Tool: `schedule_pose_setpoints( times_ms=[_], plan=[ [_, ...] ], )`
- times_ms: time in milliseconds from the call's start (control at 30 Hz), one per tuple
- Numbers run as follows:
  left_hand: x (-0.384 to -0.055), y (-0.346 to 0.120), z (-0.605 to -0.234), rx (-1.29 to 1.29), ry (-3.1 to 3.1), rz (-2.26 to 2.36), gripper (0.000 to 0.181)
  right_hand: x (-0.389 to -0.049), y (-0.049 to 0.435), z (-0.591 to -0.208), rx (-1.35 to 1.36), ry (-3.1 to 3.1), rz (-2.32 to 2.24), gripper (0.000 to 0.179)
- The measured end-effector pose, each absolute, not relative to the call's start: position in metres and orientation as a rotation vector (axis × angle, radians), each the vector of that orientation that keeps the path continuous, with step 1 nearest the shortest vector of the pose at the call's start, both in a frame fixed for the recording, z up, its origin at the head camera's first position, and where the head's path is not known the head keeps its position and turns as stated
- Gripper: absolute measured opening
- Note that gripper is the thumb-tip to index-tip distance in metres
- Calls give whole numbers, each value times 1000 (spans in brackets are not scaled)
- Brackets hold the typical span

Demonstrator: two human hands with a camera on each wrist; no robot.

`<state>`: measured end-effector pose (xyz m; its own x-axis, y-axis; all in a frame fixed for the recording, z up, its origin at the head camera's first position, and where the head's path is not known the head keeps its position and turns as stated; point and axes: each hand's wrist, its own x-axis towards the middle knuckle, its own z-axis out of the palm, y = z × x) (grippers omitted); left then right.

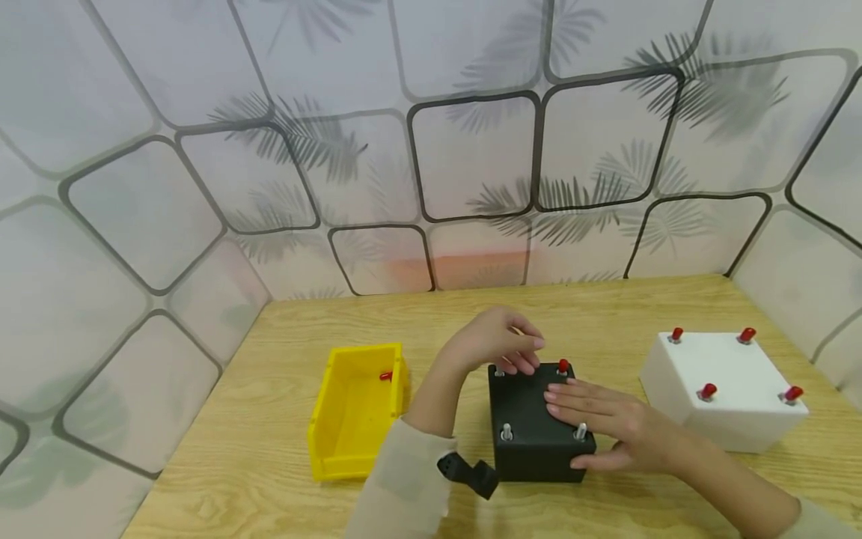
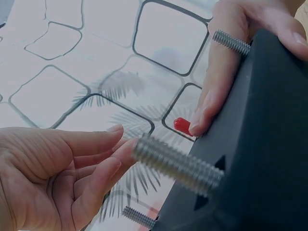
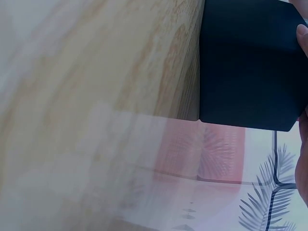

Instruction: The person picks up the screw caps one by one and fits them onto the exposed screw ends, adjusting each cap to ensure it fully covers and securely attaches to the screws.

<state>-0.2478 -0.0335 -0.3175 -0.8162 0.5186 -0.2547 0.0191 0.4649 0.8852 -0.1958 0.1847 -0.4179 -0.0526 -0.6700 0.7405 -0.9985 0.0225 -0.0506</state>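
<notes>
A black box (image 1: pixel 539 408) stands on the table with metal threaded studs on its top. One back stud carries a red cap (image 1: pixel 563 366); the other studs, such as the front-left stud (image 1: pixel 506 432), are bare. My left hand (image 1: pixel 501 343) hovers over the back-left corner, fingers loosely bent. In the left wrist view no object shows between its fingers (image 2: pixel 98 144), which are near a bare stud (image 2: pixel 180 164). My right hand (image 1: pixel 609 419) rests on the box's right side, fingers extended across the top and thumb at the front corner. In the right wrist view the box (image 3: pixel 250 67) hides most of that hand.
A yellow bin (image 1: pixel 322 419) to the left of the box has a red cap (image 1: pixel 386 376) inside. On the right stands a white box (image 1: pixel 734 374) with red-capped studs at its corners. Patterned panels (image 1: pixel 471 165) rise behind the wooden table (image 1: pixel 269 419).
</notes>
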Motion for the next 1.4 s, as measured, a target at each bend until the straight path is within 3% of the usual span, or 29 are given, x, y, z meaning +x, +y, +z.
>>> schedule_pose_setpoints(
  times_ms=[1400],
  plan=[
    [-240,-86,-317,380,2179,1419,25,-208,186,-409,1790,-1682,752,77]
  ],
)
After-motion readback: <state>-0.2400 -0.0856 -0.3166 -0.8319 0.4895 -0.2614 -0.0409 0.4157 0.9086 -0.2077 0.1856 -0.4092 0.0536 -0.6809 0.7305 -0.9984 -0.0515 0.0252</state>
